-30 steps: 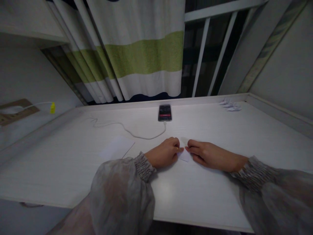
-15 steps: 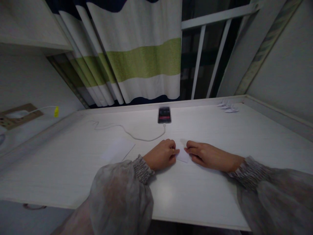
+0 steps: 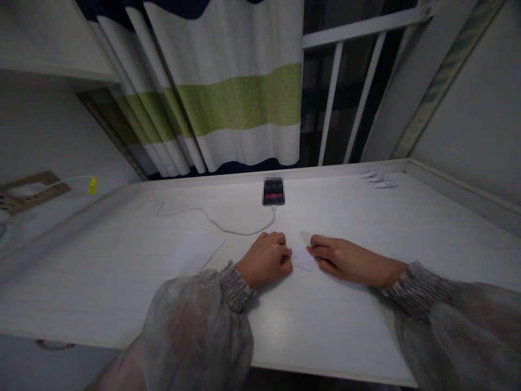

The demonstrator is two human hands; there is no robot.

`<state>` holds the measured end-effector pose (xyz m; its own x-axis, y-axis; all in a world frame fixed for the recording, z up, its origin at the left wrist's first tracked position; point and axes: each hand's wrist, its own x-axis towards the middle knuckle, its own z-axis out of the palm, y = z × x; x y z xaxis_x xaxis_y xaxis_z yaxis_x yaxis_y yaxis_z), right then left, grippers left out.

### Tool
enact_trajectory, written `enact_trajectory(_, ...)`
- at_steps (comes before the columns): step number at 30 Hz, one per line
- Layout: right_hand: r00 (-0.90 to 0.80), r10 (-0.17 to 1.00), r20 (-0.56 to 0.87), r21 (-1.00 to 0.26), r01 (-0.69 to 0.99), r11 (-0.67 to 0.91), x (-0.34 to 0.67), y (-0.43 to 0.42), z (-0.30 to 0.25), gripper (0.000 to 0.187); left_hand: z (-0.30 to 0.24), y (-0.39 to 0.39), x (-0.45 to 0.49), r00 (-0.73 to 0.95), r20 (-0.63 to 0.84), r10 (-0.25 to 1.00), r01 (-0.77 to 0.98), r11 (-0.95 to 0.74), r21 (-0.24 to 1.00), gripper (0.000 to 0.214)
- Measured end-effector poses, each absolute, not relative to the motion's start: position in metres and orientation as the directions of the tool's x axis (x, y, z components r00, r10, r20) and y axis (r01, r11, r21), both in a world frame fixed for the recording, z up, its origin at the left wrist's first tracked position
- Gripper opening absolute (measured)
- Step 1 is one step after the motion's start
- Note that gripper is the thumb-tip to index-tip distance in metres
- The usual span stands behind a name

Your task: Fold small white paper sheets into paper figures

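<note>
A small piece of white paper [image 3: 302, 257] lies on the desk between my two hands. My left hand [image 3: 268, 259], with a ring on one finger, is curled closed at the paper's left edge. On the opposite side, my right hand [image 3: 331, 256] pinches the paper's right edge, its fingertips pressed together. Parts of the paper's edges are hidden under my fingers. Flat on the desk to the left lies a larger sheet of white paper [image 3: 196, 250].
A phone [image 3: 273, 191] with a blurred screen stands at the desk's back, joined to a white cable [image 3: 228, 230]. Several folded paper pieces [image 3: 379, 178] sit at the back right. A power strip [image 3: 32, 191] is at the left wall, and a curtain [image 3: 244, 103] hangs behind.
My left hand has shifted slightly left, and its finger has drawn back from the paper's middle, showing more of the paper. My right hand has stayed in place.
</note>
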<state>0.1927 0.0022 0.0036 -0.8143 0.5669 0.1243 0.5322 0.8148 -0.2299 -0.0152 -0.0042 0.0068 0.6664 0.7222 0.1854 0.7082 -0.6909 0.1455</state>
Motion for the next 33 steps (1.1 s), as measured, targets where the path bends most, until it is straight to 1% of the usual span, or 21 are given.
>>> enact_trajectory(4, -0.813, 0.567, 0.131, -0.247, 0.527, 0.813, 0.192, 0.002, 0.005, 0.023, 0.004, -0.004, -0.017, 0.709, 0.222, 0.669, 0.666, -0.739, 0.098, 0.015)
enact_trajectory(8, -0.813, 0.569, 0.120, -0.237, 0.534, 0.812, 0.191, 0.001, 0.007, 0.023, 0.001, -0.004, -0.017, 0.789, 0.237, 0.567, 0.570, -0.819, 0.063, 0.025)
enact_trajectory(10, -0.812, 0.572, 0.116, -0.218, 0.541, 0.812, 0.190, 0.000, 0.008, 0.023, 0.001, -0.003, -0.016, 0.805, 0.221, 0.551, 0.551, -0.832, 0.066, 0.025)
enact_trajectory(14, -0.809, 0.578, 0.106, -0.142, 0.563, 0.814, 0.190, -0.001, 0.007, 0.029, 0.000, -0.003, -0.015, 0.794, 0.219, 0.568, 0.559, -0.822, 0.106, 0.022)
enact_trajectory(17, -0.808, 0.580, 0.105, -0.097, 0.573, 0.814, 0.189, -0.002, 0.006, 0.034, -0.001, -0.004, -0.013, 0.774, 0.222, 0.593, 0.572, -0.805, 0.158, 0.021)
enact_trajectory(21, -0.803, 0.587, 0.102, -0.057, 0.584, 0.810, 0.185, -0.001, 0.005, 0.032, -0.001, -0.006, -0.012, 0.725, 0.238, 0.647, 0.604, -0.762, 0.233, 0.019)
enact_trajectory(25, -0.819, 0.561, 0.125, -0.007, 0.564, 0.825, 0.187, 0.001, 0.006, 0.028, 0.000, -0.005, -0.012, 0.710, 0.232, 0.665, 0.617, -0.746, 0.250, 0.015)
enact_trajectory(29, -0.819, 0.560, 0.130, -0.010, 0.563, 0.826, 0.199, 0.004, 0.007, 0.028, 0.000, -0.003, -0.013, 0.675, 0.236, 0.699, 0.647, -0.714, 0.267, 0.019)
enact_trajectory(33, -0.809, 0.577, 0.111, -0.052, 0.575, 0.817, 0.206, 0.005, 0.010, 0.030, -0.001, -0.001, -0.015, 0.674, 0.240, 0.699, 0.640, -0.714, 0.284, 0.017)
